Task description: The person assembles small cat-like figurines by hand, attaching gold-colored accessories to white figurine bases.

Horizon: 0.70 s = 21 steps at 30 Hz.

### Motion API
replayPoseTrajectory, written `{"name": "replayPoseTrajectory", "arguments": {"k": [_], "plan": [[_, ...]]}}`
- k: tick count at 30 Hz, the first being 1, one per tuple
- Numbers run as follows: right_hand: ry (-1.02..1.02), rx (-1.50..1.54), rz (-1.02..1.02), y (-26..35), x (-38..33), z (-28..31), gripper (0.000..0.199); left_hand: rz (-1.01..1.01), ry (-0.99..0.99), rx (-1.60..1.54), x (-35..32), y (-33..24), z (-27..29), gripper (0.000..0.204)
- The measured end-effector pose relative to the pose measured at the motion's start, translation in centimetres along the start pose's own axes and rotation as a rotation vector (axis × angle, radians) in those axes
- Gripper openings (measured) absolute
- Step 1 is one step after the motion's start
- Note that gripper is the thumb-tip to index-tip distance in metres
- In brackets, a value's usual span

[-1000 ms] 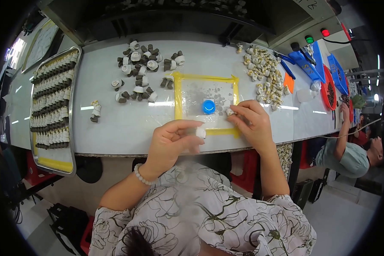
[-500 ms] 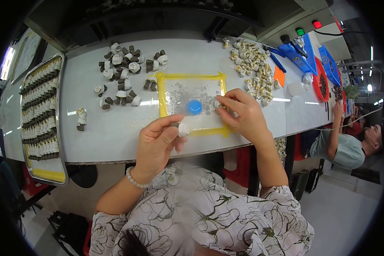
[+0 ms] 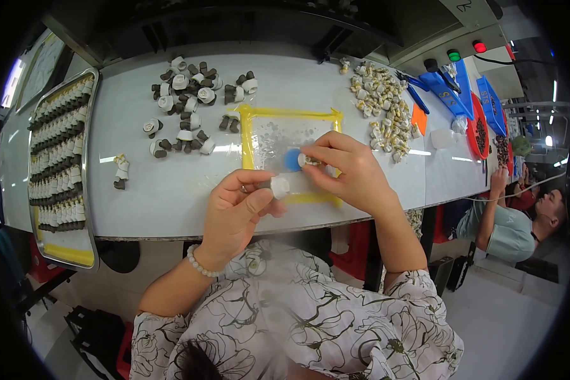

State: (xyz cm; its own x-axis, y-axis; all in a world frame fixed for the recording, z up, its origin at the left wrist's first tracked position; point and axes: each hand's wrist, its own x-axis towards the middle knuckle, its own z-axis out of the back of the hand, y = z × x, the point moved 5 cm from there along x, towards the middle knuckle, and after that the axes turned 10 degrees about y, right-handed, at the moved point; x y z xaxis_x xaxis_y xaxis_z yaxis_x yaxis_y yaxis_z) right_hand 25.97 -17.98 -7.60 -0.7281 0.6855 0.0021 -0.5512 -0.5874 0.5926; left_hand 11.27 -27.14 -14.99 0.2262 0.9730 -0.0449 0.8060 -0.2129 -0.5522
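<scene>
Between the fingers of my left hand (image 3: 237, 202) is a small figurine lower half (image 3: 278, 186), white with dark legs. A small white-and-gold figurine piece (image 3: 307, 159) is pinched in my right hand (image 3: 348, 170), a short way above and right of the left one. The two pieces are apart. Under the right fingertips a round blue cap (image 3: 291, 159) is partly covered. It lies on a clear sheet (image 3: 266, 142) edged with yellow tape and spotted with grey smudges.
White-and-dark figurine lower halves (image 3: 187, 95) lie loose at the back left. Gold-and-white pieces (image 3: 383, 104) are heaped at the back right, near blue-handled pliers (image 3: 417, 95). A metal tray (image 3: 94, 190) of figurines and one lone figurine (image 3: 121, 171) are left. Another person (image 3: 503, 221) sits far right.
My right hand has moved left with its small piece, over the blue cap and nearer my left hand. The left hand's piece has shifted slightly right and now shows more of its white side.
</scene>
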Motion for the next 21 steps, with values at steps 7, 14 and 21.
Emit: {"name": "replayPoseTrajectory", "arguments": {"k": [7, 14, 21], "plan": [[0.028, -0.123, 0.090, 0.55, 0.63, -0.54, 0.022, -0.006, -0.024, -0.019, -0.02, -0.05, -0.17, 0.024], [0.011, -0.099, 0.036, 0.87, 0.69, -0.41, 0.022, -0.046, -0.005, -0.036, -0.12, -0.03, 0.00, 0.024], [-0.074, -0.034, 0.071, 0.65, 0.07, -0.27, 0.024, -0.069, -0.009, -0.029, -0.05, 0.05, -0.26, 0.024]]}}
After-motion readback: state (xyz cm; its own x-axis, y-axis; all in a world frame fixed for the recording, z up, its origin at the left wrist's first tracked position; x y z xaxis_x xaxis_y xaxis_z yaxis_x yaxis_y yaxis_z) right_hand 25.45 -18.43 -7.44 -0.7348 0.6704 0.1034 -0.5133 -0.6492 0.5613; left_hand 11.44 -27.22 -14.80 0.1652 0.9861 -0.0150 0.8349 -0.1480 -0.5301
